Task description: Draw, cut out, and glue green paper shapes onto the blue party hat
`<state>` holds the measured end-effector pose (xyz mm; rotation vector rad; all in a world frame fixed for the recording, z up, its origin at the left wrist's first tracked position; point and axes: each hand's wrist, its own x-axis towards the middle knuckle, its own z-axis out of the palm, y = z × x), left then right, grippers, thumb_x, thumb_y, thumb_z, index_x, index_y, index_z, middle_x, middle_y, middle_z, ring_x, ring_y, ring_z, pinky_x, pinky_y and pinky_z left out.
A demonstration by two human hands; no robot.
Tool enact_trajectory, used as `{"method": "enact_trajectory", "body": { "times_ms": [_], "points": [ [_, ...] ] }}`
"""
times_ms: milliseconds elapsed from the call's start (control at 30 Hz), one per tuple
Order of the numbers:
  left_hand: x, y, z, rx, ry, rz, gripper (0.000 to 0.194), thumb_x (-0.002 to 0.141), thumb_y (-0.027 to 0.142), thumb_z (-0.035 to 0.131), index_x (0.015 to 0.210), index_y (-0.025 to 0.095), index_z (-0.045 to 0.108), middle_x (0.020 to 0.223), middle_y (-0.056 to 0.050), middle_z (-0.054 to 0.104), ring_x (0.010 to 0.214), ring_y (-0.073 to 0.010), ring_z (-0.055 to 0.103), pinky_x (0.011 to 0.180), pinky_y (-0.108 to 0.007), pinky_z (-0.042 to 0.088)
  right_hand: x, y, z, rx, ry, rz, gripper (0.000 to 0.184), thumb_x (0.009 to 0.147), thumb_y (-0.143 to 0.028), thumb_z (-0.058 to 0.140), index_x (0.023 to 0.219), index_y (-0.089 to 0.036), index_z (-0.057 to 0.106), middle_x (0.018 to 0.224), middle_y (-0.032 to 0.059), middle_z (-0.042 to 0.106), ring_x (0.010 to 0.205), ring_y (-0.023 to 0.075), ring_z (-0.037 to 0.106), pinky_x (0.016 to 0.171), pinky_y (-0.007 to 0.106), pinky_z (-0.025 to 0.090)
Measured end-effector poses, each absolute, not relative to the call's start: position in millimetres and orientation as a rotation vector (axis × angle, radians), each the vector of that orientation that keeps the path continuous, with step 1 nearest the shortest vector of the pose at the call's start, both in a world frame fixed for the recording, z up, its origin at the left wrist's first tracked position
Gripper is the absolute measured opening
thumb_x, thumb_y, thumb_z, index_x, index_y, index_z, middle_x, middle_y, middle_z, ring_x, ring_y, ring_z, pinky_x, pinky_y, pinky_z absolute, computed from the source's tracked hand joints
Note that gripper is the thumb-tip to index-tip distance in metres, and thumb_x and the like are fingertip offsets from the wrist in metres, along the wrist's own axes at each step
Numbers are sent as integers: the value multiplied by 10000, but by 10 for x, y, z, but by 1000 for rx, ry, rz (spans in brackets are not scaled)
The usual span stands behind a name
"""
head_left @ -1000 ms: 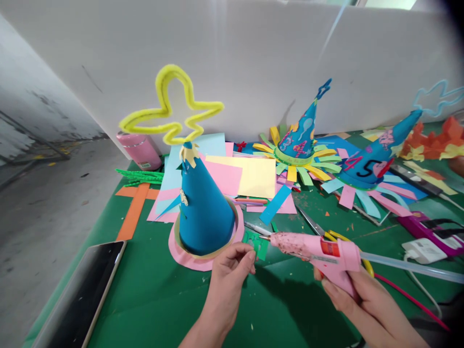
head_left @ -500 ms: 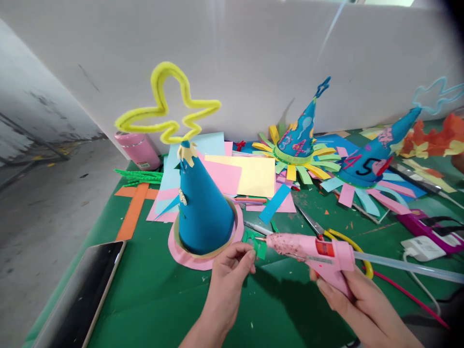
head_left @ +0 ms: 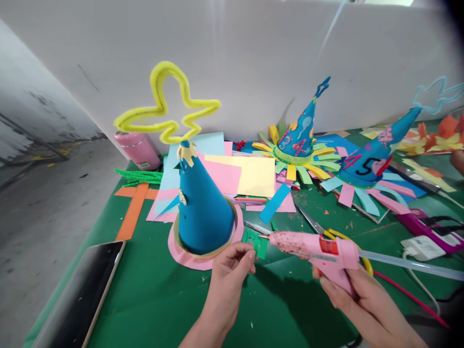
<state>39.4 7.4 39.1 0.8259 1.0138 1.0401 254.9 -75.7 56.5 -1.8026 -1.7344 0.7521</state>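
Note:
In my right hand (head_left: 357,295) is a pink hot glue gun (head_left: 313,249), its nozzle pointing left and a clear glue stick (head_left: 402,262) running out of its back. My left hand (head_left: 232,275) is closed in a pinch on a green paper cutout (head_left: 256,243); its exact shape is hard to make out. The gun's tip sits just beside that cutout; whether they touch I cannot tell. Behind my left hand stands a blue cone hat (head_left: 203,208) with a pink brim and a yellow pipe-cleaner star (head_left: 168,108) on its point.
A phone (head_left: 79,295) lies at the left. Coloured paper (head_left: 253,174), scissors (head_left: 311,222) and a pink bottle (head_left: 137,150) are behind. Two decorated hats (head_left: 299,135) stand at the right, near a purple power strip (head_left: 431,232). Part of another person's hand (head_left: 458,160) shows at the right edge.
The glue gun has shifted slightly right, away from the green cutout. My left hand has stayed put. At the far right, the orange-and-yellow paper piece has been lowered.

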Motion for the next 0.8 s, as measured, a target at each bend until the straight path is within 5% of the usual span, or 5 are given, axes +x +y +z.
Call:
{"method": "enact_trajectory", "body": {
  "times_ms": [167, 367, 800],
  "points": [
    [394, 72, 383, 833, 1006, 1043, 82, 713, 236, 650, 700, 158, 629, 582, 28, 502, 558, -83, 449, 575, -203, 351, 2513, -777, 583, -1829, -1693, 693, 256, 810, -403, 483, 939, -224, 613, 698, 38, 627, 597, 171, 600, 553, 197, 530],
    [391, 71, 372, 828, 1000, 1035, 89, 721, 247, 644, 703, 161, 625, 584, 29, 502, 560, -84, 445, 575, -203, 346, 2531, -749, 596, -1813, -1718, 714, 373, 827, -386, 460, 1150, -214, 530, 639, 24, 602, 539, 167, 583, 488, 200, 517],
    [392, 75, 353, 790, 1019, 1031, 99, 717, 252, 646, 726, 157, 620, 610, 22, 519, 561, -81, 450, 575, -202, 346, 2559, -749, 538, -1781, -1794, 785, 346, 847, -365, 433, 1160, -239, 509, 641, 20, 598, 528, 166, 585, 494, 201, 519]
  ]
}}
